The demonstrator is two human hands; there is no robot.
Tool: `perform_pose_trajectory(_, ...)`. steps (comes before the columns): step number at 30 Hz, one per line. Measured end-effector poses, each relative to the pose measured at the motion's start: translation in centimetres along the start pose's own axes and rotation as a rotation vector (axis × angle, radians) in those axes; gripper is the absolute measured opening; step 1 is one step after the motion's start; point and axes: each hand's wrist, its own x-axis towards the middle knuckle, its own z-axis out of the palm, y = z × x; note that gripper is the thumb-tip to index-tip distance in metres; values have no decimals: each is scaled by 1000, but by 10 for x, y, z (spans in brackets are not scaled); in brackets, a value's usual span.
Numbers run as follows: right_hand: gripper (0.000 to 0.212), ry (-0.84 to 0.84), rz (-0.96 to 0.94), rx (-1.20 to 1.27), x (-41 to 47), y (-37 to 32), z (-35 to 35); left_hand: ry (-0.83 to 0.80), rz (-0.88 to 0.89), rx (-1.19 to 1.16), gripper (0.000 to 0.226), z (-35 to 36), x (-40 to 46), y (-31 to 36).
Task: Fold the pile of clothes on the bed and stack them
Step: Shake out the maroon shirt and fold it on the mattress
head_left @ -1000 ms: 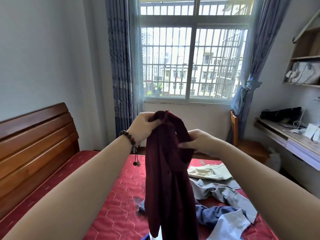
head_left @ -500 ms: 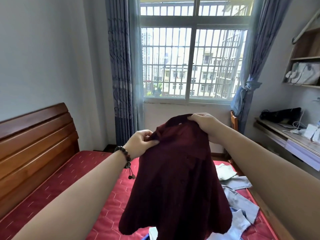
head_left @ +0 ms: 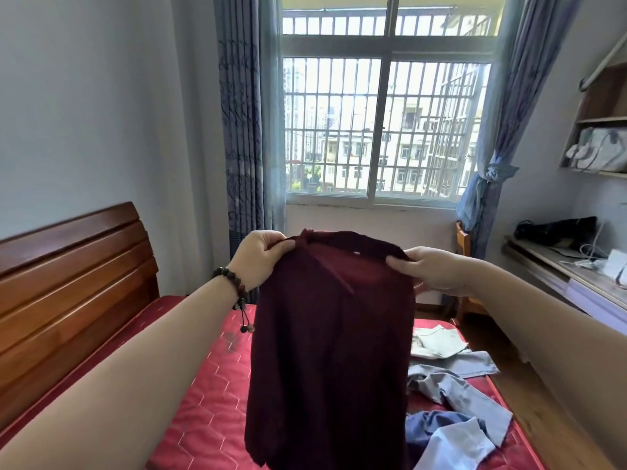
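Observation:
A dark maroon garment (head_left: 330, 351) hangs flat in the air in front of me, above the red mattress (head_left: 210, 412). My left hand (head_left: 259, 257) pinches its top left corner and my right hand (head_left: 431, 268) pinches its top right corner. The cloth drops straight down and hides the middle of the bed. To its right, loose clothes lie on the mattress: a pale cream piece (head_left: 437, 340), a grey-blue shirt (head_left: 458, 388) and a darker blue piece (head_left: 437, 425).
A wooden headboard (head_left: 71, 283) runs along the left. Beyond the bed are a barred window (head_left: 383, 130) with blue curtains and a wooden chair (head_left: 464, 245). A desk (head_left: 573, 283) and shelves stand at the right.
My hands moved apart and levelled out, spreading the bunched maroon garment into a flat hanging sheet. My right hand came down from its higher position.

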Motion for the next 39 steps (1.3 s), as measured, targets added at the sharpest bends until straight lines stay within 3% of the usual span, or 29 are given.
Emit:
perform_pose_trajectory(2,54,78,-41,189,-2,2,2,3,1,15,35,-1,2,0)
perform_pose_trajectory(4,62,-5,-83,342,-7,1,-4,7,-8,11,40,-2,4,2)
perform_pose_trajectory(6,59,-173,-110,351,-13,-1,-16,-6,-10,-17,40,-6,7,5)
perform_pose_trajectory(8,51,-185,-135,338,-14,-2,-26,-2,7,-63,31,-12,9,10)
perform_pose_trajectory(10,50,-38,-199,480,-9,0,-30,25,9,-134,22,-15,9,12)
perform_pose_trajectory(12,30,153,-284,581,-3,0,-27,-16,5,-92,16,-12,9,11)
perform_pose_trajectory(14,11,258,-265,432,1,-3,-18,-89,-24,36,12,-6,7,9)
perform_pose_trajectory(16,14,297,-241,281,4,-4,-13,-88,-68,55,15,-4,6,7)
perform_pose_trajectory(20,13,396,-312,342,3,-15,-9,-30,-99,57,19,-2,4,7)
perform_pose_trajectory(24,10,443,-384,244,1,-28,-4,-46,-254,241,83,7,-2,17)
perform_pose_trajectory(27,11,446,-442,117,-2,-40,3,-88,-417,289,102,20,-3,21)
perform_pose_trajectory(29,11,441,-460,38,-2,-45,6,-98,-481,251,85,31,-1,21)
perform_pose_trajectory(33,10,510,-417,20,3,-37,-4,-153,-489,45,27,39,2,15)
perform_pose_trajectory(39,14,616,-350,134,1,-17,-14,-338,-457,-543,12,17,-5,10)
